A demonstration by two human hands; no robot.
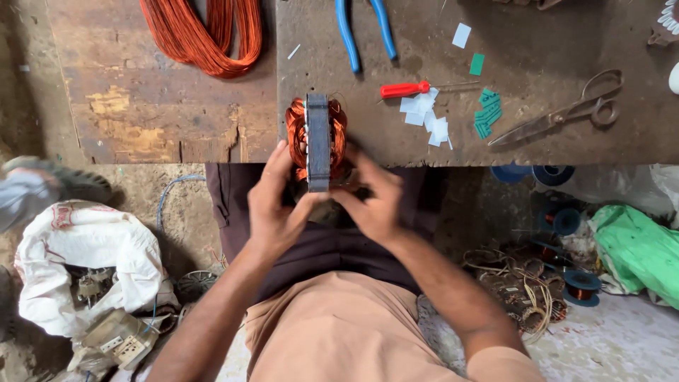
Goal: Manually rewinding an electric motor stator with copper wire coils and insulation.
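A motor stator [317, 139] with a grey steel core and copper windings bulging out on both sides stands on edge at the near rim of the workbench [537, 99]. My left hand [274, 206] grips its lower left side, fingers against the copper coil. On the lower right side my right hand [371, 196] holds it, thumb near the core's bottom edge. Both hands meet under the stator, over my lap.
On the bench lie a hank of copper wire [205, 32], blue-handled pliers [364, 28], a red-handled screwdriver [407, 89], white and green paper slips [488, 113] and scissors [569, 110]. A white sack [88, 258] with parts sits on the floor left; wire spools [581, 286] and a green bag [640, 247] right.
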